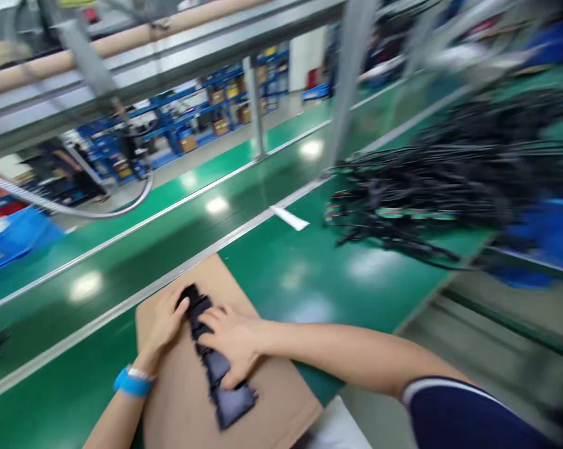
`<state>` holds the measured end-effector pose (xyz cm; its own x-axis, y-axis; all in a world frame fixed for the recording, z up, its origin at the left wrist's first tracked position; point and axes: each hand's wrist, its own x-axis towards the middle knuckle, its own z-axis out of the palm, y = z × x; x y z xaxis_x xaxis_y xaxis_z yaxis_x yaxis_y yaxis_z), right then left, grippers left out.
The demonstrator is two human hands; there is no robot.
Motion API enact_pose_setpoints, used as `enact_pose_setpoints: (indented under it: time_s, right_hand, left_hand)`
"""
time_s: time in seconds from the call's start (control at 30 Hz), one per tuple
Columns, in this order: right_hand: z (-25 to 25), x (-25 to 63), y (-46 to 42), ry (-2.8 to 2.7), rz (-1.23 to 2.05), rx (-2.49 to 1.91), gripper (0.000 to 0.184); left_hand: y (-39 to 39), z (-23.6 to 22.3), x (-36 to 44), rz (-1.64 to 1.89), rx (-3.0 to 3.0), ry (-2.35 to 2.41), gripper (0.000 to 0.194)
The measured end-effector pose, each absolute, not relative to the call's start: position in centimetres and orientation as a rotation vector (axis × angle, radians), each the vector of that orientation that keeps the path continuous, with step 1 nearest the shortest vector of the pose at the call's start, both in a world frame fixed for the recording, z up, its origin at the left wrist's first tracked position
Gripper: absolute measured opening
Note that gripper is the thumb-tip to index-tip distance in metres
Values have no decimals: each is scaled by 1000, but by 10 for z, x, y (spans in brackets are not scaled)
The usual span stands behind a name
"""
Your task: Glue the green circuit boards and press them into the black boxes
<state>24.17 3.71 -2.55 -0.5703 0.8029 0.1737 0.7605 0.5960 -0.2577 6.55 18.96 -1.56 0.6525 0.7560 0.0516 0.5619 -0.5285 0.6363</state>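
Observation:
A row of black plastic parts (234, 405), side by side in a slanting line, lies on a brown cardboard sheet (281, 393). At the row's far end, my left hand (168, 321) has its thumb and fingers closed about the edge of the end piece. My right hand (234, 346) rests across the middle of the row with fingers and thumb spread, covering some of the pieces. A blue band circles my left wrist. Motion blurs the fine shape of the parts.
Bundles of black cables (431, 181) are heaped on the green bench (309, 274) to the right. A small white tube-like item (289, 217) lies near the metal rail. Beyond it runs a green conveyor belt (169, 227). A metal post (349, 87) stands behind.

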Motion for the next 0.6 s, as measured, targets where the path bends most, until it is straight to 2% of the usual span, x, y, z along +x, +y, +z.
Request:
enact_pose_setpoints:
  time_s: [0.2, 0.33, 0.4, 0.5, 0.6]
  right_hand:
    - [-19, 246, 49, -2596, -49, -1440, 84]
    - [19, 285, 24, -2416, -43, -1361, 88]
    - [43, 336, 13, -2300, 9, -1417, 73]
    - [71, 446, 5, -2044, -4, -1813, 45]
    - [83, 559, 1, -1769, -107, -2054, 32]
  left_hand:
    - [216, -35, 71, 291, 2590, 1226, 66]
    - [222, -44, 66, 458, 2637, 1168, 67]
    - [226, -48, 62, 550, 2619, 1142, 66]
    - [232, -53, 57, 605, 2590, 1137, 62]
    - [235, -57, 53, 626, 2558, 1141, 54]
